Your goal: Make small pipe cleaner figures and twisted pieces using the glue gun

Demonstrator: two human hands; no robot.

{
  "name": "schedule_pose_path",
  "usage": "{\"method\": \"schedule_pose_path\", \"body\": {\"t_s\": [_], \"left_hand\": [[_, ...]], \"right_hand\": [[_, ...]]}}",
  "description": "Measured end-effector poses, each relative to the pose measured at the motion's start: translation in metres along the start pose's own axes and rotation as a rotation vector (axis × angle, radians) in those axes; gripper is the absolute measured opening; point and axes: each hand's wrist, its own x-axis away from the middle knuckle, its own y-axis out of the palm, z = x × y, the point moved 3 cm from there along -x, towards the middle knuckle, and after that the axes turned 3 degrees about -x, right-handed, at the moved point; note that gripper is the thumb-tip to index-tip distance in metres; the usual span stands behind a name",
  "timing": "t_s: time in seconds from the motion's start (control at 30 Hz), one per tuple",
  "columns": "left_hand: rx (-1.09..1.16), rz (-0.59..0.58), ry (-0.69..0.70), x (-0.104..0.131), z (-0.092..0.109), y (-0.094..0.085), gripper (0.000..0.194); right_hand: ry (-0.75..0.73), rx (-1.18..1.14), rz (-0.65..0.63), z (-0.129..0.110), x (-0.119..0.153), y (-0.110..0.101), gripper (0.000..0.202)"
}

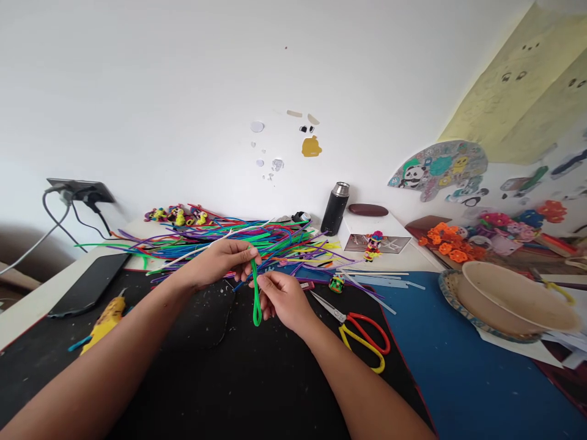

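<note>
A green pipe cleaner is bent into a narrow loop that hangs down above the black mat. My left hand pinches its upper end between thumb and fingers. Lower down, the fingertips of my right hand close on the same strand from the right, just above the rounded bottom of the loop. Behind both hands lies a large pile of colourful pipe cleaners.
Scissors with red and yellow handles lie right of my right hand. A yellow tool and a phone are at the left. A black flask, a white box and a beige bowl stand farther right.
</note>
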Motion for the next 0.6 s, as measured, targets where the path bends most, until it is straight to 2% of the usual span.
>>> {"method": "schedule_pose_path", "body": {"t_s": [0.13,0.27,0.6], "left_hand": [[-0.006,-0.072,0.018,-0.002,-0.002,0.010,0.046],[0.049,-0.061,0.014,-0.004,-0.005,0.014,0.040],[-0.031,-0.027,0.009,-0.003,0.000,0.012,0.035]], "right_hand": [[0.022,-0.060,-0.019,-0.004,0.001,0.001,0.051],[0.001,-0.080,0.006,-0.005,0.001,-0.001,0.046],[-0.004,-0.077,0.070,-0.003,0.000,-0.003,0.043]]}}
